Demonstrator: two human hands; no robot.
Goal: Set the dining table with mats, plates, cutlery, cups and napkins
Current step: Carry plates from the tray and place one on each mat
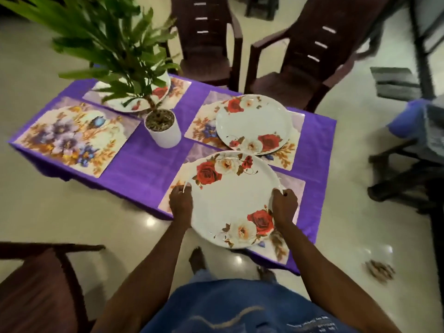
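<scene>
Four floral mats lie on the purple-clothed table [134,164]. The mat [72,138] at ten o'clock is bare. The plate [234,200] at six o'clock is gripped at its rim by the left hand [181,200] and right hand [284,204] over the near mat: plate-laying step. Next, release it and bring a plate for the bare mat.

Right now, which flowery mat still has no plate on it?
The mat at the left end of the table, beside the white plant pot. Its whole purple flower picture shows, while the other three mats each have a rose plate over them.
</scene>
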